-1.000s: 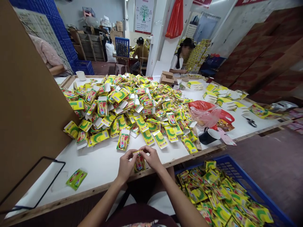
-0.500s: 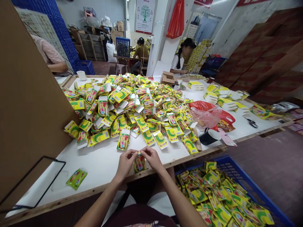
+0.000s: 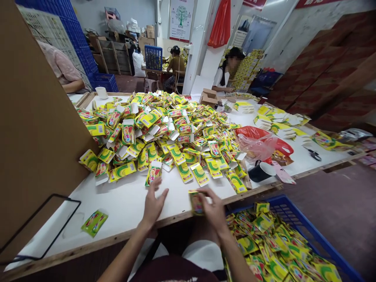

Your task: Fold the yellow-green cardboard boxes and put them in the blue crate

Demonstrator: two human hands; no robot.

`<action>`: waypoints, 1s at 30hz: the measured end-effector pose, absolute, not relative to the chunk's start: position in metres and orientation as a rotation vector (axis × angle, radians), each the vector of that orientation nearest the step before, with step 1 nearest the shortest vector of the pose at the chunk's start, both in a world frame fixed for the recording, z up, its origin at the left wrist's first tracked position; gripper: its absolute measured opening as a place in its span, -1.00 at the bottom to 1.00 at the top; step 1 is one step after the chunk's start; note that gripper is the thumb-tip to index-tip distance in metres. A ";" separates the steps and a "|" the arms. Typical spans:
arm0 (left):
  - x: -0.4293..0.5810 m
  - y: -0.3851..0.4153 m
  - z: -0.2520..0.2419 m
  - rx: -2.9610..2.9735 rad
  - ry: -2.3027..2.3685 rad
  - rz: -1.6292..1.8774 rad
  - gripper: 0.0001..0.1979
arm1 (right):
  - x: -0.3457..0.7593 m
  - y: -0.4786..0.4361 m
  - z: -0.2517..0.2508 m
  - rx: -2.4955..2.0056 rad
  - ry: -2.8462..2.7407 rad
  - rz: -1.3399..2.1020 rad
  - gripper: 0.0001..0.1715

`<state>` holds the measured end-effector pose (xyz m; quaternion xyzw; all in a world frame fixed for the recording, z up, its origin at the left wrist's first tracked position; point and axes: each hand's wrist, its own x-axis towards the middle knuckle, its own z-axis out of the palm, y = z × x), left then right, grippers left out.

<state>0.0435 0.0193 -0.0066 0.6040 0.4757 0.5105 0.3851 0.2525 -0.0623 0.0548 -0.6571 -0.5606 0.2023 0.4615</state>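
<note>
My right hand [image 3: 213, 209] pinches a small yellow packet [image 3: 196, 201] over the table's front edge, just left of the blue crate [image 3: 311, 231]. My left hand [image 3: 154, 203] hovers open with fingers spread above the white table [image 3: 129, 199], its fingertips close to a yellow packet at the near edge of the big pile of yellow packets [image 3: 164, 129]. The crate beside my right forearm holds several more packets of the same kind.
A tall cardboard sheet [image 3: 35, 129] stands on the left. A lone green packet [image 3: 94, 222] lies near a black wire frame [image 3: 44, 231]. A black mug [image 3: 260, 171], red plastic bags [image 3: 261, 143] and scissors [image 3: 314, 153] sit right. Other people work at the back.
Both hands held one packet at the table edge. Now my right hand has carried it rightward toward the crate, and my left hand has let go and reached forward toward the pile.
</note>
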 end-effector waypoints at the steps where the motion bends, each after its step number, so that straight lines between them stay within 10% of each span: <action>1: 0.037 0.032 -0.008 1.606 1.343 1.340 -0.55 | 0.277 -0.076 0.067 -1.734 -1.389 0.382 -0.74; 6: 0.020 0.083 -0.014 1.651 1.655 1.110 -0.45 | 0.361 -0.124 0.095 -2.178 -1.349 0.121 -0.70; 17: 0.044 -0.002 0.000 1.300 0.850 1.053 -0.52 | 0.193 -0.033 0.009 -1.300 -1.147 0.901 -0.58; 30: 0.033 0.014 -0.006 1.318 0.883 1.213 -0.78 | 0.179 -0.008 0.009 -1.308 -1.386 0.798 -0.86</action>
